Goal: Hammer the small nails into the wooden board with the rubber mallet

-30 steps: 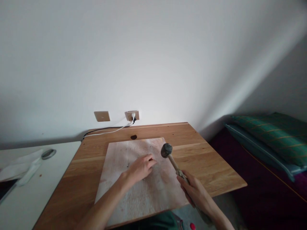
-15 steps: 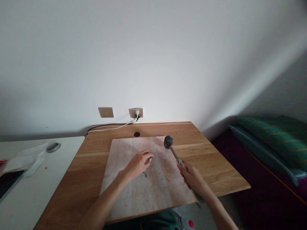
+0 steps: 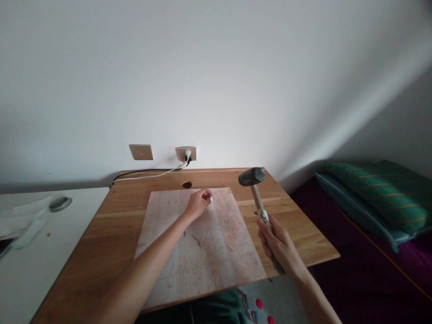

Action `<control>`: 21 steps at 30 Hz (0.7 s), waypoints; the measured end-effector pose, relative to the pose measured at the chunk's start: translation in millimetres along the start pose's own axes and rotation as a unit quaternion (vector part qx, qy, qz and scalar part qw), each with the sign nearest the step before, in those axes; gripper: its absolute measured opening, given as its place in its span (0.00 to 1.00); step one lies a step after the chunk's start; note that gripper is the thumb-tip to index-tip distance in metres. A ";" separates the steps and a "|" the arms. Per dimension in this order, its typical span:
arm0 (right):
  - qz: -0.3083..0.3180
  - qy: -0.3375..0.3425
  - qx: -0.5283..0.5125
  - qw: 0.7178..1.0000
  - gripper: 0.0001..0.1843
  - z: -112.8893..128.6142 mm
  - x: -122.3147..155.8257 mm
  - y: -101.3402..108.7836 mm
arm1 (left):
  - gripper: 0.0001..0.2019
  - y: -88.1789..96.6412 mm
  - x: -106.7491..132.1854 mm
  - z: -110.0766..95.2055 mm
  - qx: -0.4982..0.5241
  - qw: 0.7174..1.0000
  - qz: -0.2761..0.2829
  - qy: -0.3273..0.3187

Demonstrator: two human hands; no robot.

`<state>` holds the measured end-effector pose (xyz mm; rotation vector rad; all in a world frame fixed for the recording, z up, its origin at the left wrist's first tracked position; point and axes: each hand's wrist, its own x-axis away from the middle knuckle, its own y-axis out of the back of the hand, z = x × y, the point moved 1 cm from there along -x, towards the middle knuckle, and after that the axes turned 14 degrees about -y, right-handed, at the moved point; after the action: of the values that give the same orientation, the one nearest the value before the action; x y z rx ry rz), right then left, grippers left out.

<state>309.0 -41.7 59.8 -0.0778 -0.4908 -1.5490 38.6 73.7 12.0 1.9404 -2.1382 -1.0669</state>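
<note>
Left hand [image 3: 198, 203] pinches something small on the board's [image 3: 216, 252] far edge. Right hand [image 3: 277, 245] grips the raised hammer [image 3: 252, 176], head right of the pinch

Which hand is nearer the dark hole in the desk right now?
Left. The left hand sits just right of and below the hole; the right hand, gripping the hammer, is far off to its right.
</note>
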 end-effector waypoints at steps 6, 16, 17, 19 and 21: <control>0.027 -0.030 0.082 0.996 0.20 -24.2 -44.0 -11.2 | 0.10 -10.9 -12.3 5.7 -0.009 1.000 0.015 0.007; 0.002 -0.046 0.097 0.994 0.15 -5.7 -91.8 -6.1 | 0.12 -37.2 -30.6 4.5 -0.021 0.999 0.023 0.013; 0.008 -0.054 0.099 0.994 0.15 -3.9 -96.8 -6.0 | 0.13 -39.6 -31.5 4.6 -0.022 1.000 0.019 0.013; 0.022 -0.072 0.101 0.992 0.15 -2.1 -104.7 -6.1 | 0.13 -43.7 -32.2 4.9 -0.019 1.000 0.015 0.012; 0.028 -0.083 0.093 0.992 0.16 -2.7 -108.8 -6.4 | 0.14 -46.6 -32.4 5.7 -0.013 1.000 0.012 0.013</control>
<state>309.3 58.9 17.7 -0.0766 -0.7580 -1.4421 82.2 106.8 -3.9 1.9018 -2.1170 -1.0542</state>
